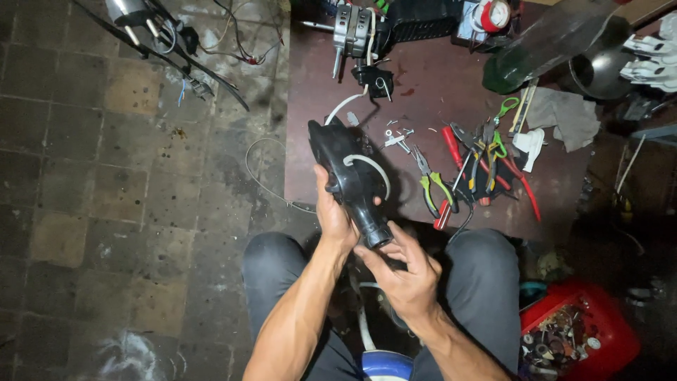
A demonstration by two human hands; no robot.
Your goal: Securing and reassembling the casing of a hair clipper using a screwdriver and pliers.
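Black plastic housing (349,180) held above counter (423,99) edge, over lap. Left hand (333,212) grip clamped round housing body; right hand (402,271) fingers closed at its lower neck. Risk: white cord (371,169) (looped across housing) snags, housing slips onto pliers (434,187) beside housing.

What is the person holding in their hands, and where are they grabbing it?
A black plastic housing with a white cord. The left hand wraps its middle; the right hand has its grip at the narrow round lower end.
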